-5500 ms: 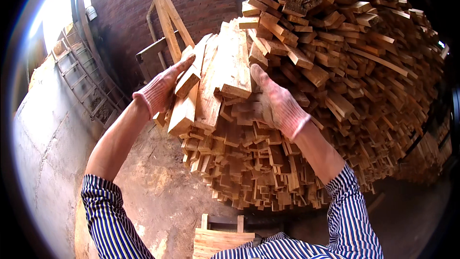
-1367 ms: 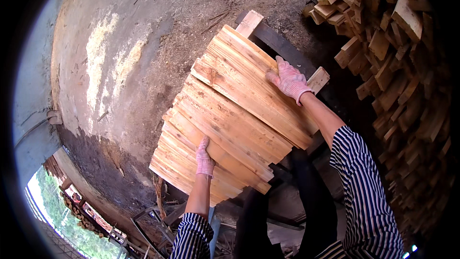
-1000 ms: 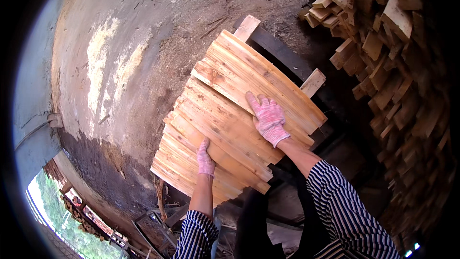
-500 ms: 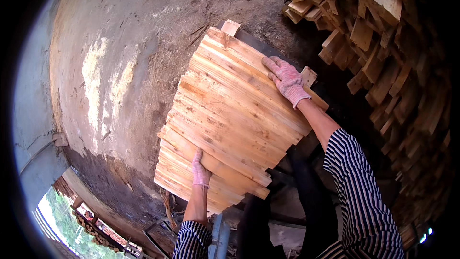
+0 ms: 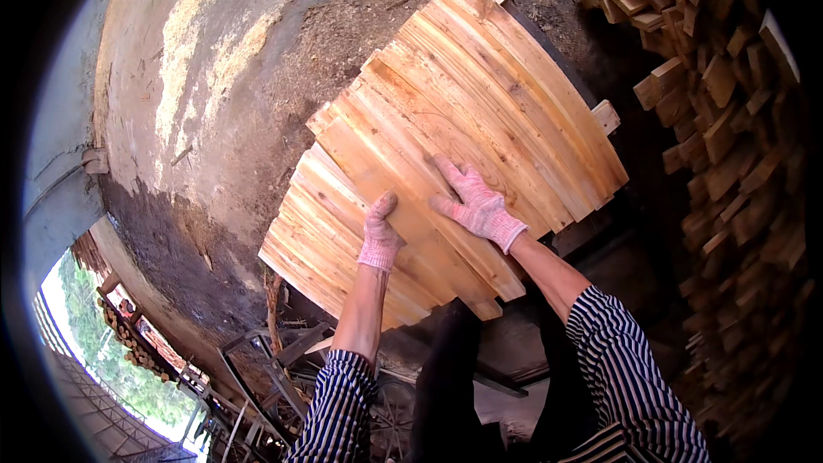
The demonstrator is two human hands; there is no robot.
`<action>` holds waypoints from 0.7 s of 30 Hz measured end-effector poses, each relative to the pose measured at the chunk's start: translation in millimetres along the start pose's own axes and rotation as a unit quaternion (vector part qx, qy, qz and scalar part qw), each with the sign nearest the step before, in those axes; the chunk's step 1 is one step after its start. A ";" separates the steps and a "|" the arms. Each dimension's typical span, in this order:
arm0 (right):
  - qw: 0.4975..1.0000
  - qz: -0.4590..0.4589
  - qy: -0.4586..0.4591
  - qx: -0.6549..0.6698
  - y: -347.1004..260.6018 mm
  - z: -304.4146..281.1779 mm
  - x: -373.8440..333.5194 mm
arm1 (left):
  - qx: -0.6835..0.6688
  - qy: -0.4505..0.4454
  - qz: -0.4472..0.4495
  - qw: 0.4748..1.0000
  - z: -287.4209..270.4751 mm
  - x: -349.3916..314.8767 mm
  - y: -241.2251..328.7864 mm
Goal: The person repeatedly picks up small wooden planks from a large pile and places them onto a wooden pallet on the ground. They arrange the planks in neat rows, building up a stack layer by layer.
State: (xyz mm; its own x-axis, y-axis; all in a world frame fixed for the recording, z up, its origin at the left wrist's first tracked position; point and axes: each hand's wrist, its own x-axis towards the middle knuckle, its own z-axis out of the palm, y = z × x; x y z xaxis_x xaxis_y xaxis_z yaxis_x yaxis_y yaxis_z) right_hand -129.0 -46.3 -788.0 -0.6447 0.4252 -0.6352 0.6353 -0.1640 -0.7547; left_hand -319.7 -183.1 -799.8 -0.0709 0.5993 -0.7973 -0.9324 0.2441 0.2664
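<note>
Long, pale wooden boards (image 5: pixel 506 103) lie side by side in a slanting layer in front of me. My left hand (image 5: pixel 379 233), in a pinkish knit glove, is at the left edge of a wider wooden board (image 5: pixel 364 159). Its thumb rests on top and its other fingers are mostly hidden, closed at that edge. Just to the right, my right hand (image 5: pixel 477 204), gloved alike, lies on the boards with its fingers spread, holding nothing. The near ends of the boards are uneven.
Wood ends (image 5: pixel 607 117) stick out beneath the layer's right side. A tall stack of cut timber (image 5: pixel 720 154) rises at the right. Sawdust streaks the floor (image 5: pixel 184 43) at left. Metal frames (image 5: pixel 257 369) stand at lower left, with my dark-clothed legs below the boards.
My right hand has come from the far right boards to the middle, near my left hand. The view has shifted, and the boards appear higher and further right.
</note>
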 end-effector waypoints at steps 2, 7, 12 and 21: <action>0.988 -0.065 0.027 0.137 2.2 1.2 -6.1 | -0.040 -0.028 -0.005 0.999 11.0 -6.5 2.9; 0.973 -0.004 0.021 0.229 -11.1 -25.3 -13.4 | -0.031 -0.014 0.003 0.999 40.0 -9.8 10.3; 0.982 0.104 0.158 -0.022 -42.9 -57.6 -30.3 | 0.106 0.152 0.054 0.981 68.0 23.8 -2.0; 0.870 0.017 0.339 -0.358 29.4 -76.9 -15.9 | 0.098 0.154 0.021 0.983 44.4 63.5 -6.5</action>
State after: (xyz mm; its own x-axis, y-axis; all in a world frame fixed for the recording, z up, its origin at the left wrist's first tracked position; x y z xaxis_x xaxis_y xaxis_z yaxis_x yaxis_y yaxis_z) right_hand -67.4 10.5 -787.5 -0.3747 0.8985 -0.2288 0.9079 0.3055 -0.2870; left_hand -302.5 -112.8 -828.0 -0.2403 0.3611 -0.9010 -0.8421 0.3841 0.3785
